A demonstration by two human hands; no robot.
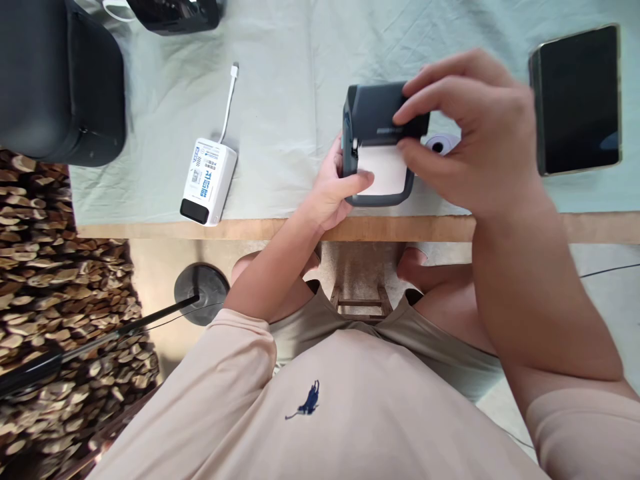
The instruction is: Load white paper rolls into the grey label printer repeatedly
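My left hand grips a small dark grey device from its left side, held over the table's front edge. It looks like a label printer. The thumb lies across a white, paper-like area in its opening. My right hand holds the right end of the dark cover, fingers on top and thumb at its lower edge. This cover sits over the far part of the device, leaving the white area exposed. Partly hidden behind my right hand is a pale round thing with a black centre.
A white power bank with a short cable lies to the left on the cloth-covered table. At the right rests a dark-screened phone or tablet. A black case and a glossy black object stand far left.
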